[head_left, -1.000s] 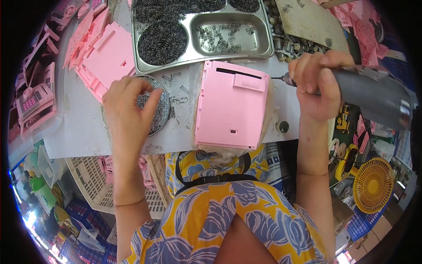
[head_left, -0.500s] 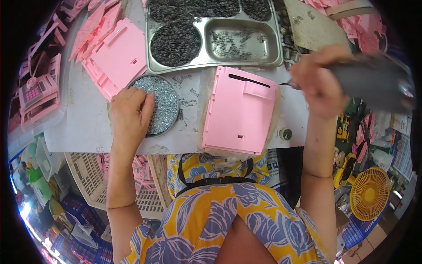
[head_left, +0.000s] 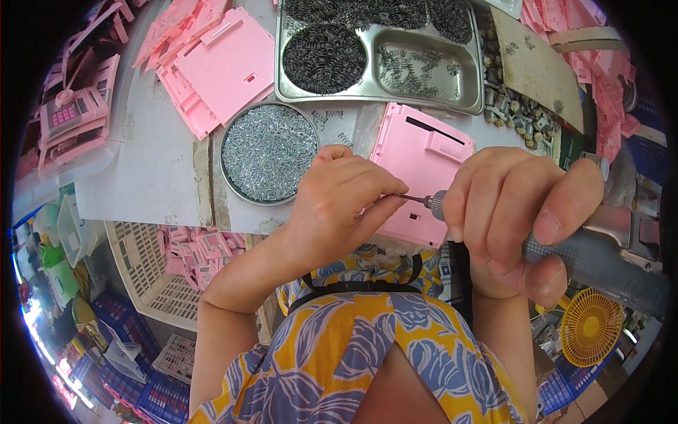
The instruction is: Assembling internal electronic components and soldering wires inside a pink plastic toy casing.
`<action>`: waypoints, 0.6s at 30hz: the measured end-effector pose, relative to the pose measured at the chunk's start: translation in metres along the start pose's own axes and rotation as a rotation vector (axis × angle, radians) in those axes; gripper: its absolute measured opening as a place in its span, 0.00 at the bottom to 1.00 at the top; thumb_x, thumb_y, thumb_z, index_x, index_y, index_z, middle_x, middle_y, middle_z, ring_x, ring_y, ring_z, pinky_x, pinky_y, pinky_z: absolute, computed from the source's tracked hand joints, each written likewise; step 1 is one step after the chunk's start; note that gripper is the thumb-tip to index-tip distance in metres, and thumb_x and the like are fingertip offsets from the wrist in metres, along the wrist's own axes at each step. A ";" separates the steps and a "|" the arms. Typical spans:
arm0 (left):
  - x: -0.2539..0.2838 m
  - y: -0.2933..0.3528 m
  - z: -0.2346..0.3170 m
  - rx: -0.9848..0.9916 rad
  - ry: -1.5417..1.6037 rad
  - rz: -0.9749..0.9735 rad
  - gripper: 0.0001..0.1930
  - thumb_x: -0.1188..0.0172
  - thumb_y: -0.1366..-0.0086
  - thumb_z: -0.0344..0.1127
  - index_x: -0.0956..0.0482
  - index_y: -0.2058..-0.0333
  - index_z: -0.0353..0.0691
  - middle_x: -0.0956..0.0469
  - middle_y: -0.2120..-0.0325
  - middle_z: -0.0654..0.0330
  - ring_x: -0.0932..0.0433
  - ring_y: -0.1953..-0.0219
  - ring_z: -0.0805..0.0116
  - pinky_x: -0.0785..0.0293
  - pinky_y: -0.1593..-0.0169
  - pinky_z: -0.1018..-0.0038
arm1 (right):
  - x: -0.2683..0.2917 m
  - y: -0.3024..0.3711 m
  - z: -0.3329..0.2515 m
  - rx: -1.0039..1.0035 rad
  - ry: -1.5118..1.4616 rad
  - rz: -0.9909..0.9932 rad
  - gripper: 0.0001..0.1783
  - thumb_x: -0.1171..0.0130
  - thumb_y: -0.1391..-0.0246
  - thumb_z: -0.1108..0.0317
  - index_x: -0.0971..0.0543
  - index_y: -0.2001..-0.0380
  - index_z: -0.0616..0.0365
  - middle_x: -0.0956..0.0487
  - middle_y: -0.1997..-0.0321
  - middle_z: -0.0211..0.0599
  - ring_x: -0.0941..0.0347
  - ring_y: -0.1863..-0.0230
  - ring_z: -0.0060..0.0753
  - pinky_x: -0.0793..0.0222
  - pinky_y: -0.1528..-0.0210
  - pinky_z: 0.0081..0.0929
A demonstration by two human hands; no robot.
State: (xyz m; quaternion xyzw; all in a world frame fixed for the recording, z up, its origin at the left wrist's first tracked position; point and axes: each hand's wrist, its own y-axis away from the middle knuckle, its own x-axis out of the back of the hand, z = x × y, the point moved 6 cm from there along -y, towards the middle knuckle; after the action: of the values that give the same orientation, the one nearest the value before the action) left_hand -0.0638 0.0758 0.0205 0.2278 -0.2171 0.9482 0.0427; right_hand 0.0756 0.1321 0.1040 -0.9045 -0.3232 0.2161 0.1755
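Observation:
My right hand (head_left: pixel 515 212) is wrapped around a grey electric screwdriver (head_left: pixel 607 265), which lies sideways with its thin bit (head_left: pixel 418 199) pointing left. My left hand (head_left: pixel 339 201) pinches thumb and forefinger together at the bit's tip. Whatever small thing lies between those fingertips is hidden. Behind the bit, a pink plastic housing (head_left: pixel 399 155) rests on the table with its slotted end away from me; both hands cover parts of it. Left of it stands a round dish (head_left: pixel 224 169) full of small silver screws (head_left: pixel 268 152).
A metal compartment tray (head_left: pixel 374 101) of dark springs (head_left: pixel 325 60) stands at the back. Stacked pink panels (head_left: pixel 226 67) lie left of it, and small metal parts (head_left: pixel 519 116) to its right. Below the table edge are a pale crate (head_left: pixel 148 283) and a yellow fan (head_left: pixel 592 326).
My left hand has left the screw dish and come right to the bit's tip. The screwdriver has come down and toward me in my right hand. The whole view has shifted slightly.

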 end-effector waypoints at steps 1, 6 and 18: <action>0.000 0.000 0.000 -0.006 -0.003 -0.002 0.09 0.28 0.47 0.27 0.18 0.68 0.43 0.18 0.73 0.65 0.20 0.70 0.66 0.33 0.57 0.67 | 0.000 0.000 0.001 -0.005 0.003 0.000 0.19 0.33 0.39 0.53 0.33 0.60 0.45 0.28 0.84 0.18 0.33 0.86 0.18 0.33 0.81 0.22; 0.004 0.005 -0.004 -0.049 -0.084 -0.004 0.08 0.28 0.47 0.28 0.18 0.68 0.43 0.18 0.72 0.64 0.20 0.70 0.65 0.32 0.57 0.66 | -0.005 0.000 0.013 -0.037 -0.016 -0.020 0.18 0.33 0.39 0.54 0.33 0.59 0.45 0.29 0.85 0.18 0.34 0.87 0.18 0.33 0.81 0.21; 0.009 0.009 -0.025 -0.152 -0.311 -0.106 0.07 0.32 0.42 0.32 0.20 0.66 0.42 0.16 0.54 0.62 0.21 0.53 0.62 0.32 0.49 0.63 | 0.036 -0.034 0.045 0.048 0.011 -0.073 0.11 0.49 0.34 0.66 0.31 0.51 0.55 0.34 0.79 0.26 0.40 0.79 0.22 0.37 0.69 0.29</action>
State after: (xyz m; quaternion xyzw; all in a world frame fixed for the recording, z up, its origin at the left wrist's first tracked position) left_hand -0.0841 0.0784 0.0012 0.3788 -0.2799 0.8789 0.0755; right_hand 0.0610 0.1887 0.0718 -0.8889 -0.3497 0.2122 0.2065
